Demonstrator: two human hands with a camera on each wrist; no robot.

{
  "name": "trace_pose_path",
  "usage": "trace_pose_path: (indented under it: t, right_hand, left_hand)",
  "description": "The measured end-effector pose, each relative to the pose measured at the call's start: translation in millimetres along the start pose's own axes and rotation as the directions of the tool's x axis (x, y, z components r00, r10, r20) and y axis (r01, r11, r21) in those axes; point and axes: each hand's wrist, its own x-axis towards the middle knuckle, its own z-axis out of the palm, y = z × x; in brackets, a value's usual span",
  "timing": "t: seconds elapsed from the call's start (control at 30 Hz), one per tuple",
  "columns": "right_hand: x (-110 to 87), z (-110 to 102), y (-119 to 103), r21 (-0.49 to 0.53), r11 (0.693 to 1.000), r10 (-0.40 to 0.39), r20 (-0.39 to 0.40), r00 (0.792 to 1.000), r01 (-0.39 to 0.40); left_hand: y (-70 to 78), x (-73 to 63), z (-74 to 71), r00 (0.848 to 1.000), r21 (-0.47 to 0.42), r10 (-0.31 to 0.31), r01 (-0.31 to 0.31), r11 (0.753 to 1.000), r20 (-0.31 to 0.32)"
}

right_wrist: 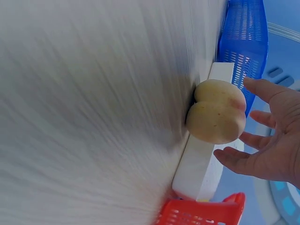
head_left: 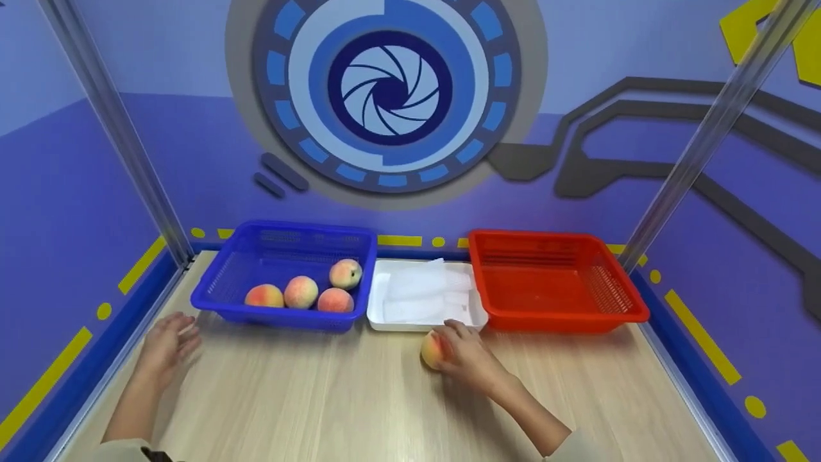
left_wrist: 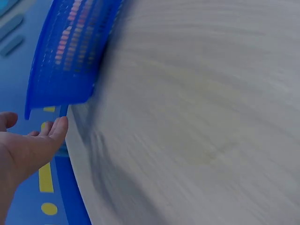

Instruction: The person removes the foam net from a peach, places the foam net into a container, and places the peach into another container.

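A single yellow-and-red peach (head_left: 431,351) rests on the table just in front of the white tray (head_left: 401,327). Over its right side reaches my right hand (head_left: 473,359). In the right wrist view that hand (right_wrist: 276,133) has its fingers spread and slightly bent beside the peach (right_wrist: 216,115), whose crease faces the camera. My left hand (head_left: 165,346) hovers near the front left corner of the blue basket (head_left: 276,316), holding nothing. Its fingers look loose in the left wrist view, below the basket's end (left_wrist: 61,89). Several peaches (head_left: 301,292) lie inside the blue basket.
Thin white sheets (head_left: 417,292) lie in the tray, which stands between the blue basket and a red basket (head_left: 551,322) on the right. Behind them rises a printed blue wall (head_left: 186,141). Metal posts (head_left: 712,138) stand at the back corners.
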Motion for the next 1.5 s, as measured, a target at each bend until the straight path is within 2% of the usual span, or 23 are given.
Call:
trace_pose_path:
  t: [0.1, 0.27, 0.37, 0.57, 0.67, 0.8, 1.13, 1.33, 1.5]
  right_hand:
    - [-1.1, -0.9, 0.0, -0.004, 1.000, -0.003, -0.003, 1.000, 0.003]
    - [-1.8, -1.0, -0.1, 0.008, 1.000, -0.011, -0.015, 1.000, 0.011]
    - [-2.7, -1.1, 0.5, 0.017, 1.000, -0.007, -0.019, 1.000, 0.007]
    - [-4.6, -1.3, 2.0, 0.034, 0.999, -0.006, -0.027, 1.000, 0.007]
    - [-3.8, -0.2, 1.7, 0.034, 0.999, -0.016, -0.037, 0.999, 0.017]
    - [-2.7, 0.7, 1.3, 0.032, 0.999, -0.027, -0.037, 0.999, 0.028]
    - [-3.1, 2.2, 1.8, 0.037, 0.998, -0.049, -0.033, 0.998, 0.050]
    - [-2.7, 5.3, 1.2, 0.028, 0.998, -0.063, -0.030, 0.998, 0.063]
    - [1.0, 5.1, 2.5, 0.020, 0.999, -0.047, -0.020, 0.999, 0.047]
  left_hand:
    - [7.8, 5.2, -4.4, 1.000, 0.019, -0.016, 0.016, 1.000, -0.021]
    - [15.5, 17.4, 4.8, 0.996, -0.004, -0.009, 0.008, 1.000, -0.091]
    - [16.6, 26.2, 14.6, 0.993, -0.049, -0.012, 0.006, 0.999, -0.117]
    - [13.1, 41.4, 35.2, 0.992, -0.181, -0.018, -0.005, 0.983, -0.122]
    - [11.0, 44.7, 41.4, 0.985, -0.231, -0.013, -0.027, 0.973, -0.170]
    - [10.1, 44.8, 45.1, 0.976, -0.252, -0.002, -0.054, 0.966, -0.219]
    - [8.4, 41.6, 55.2, 0.967, -0.296, -0.031, -0.047, 0.954, -0.251]
    - [7.7, 34.9, 57.1, 0.960, -0.359, -0.042, -0.063, 0.931, -0.278]
    - [4.8, 30.6, 58.1, 0.948, -0.332, -0.027, -0.085, 0.940, -0.318]
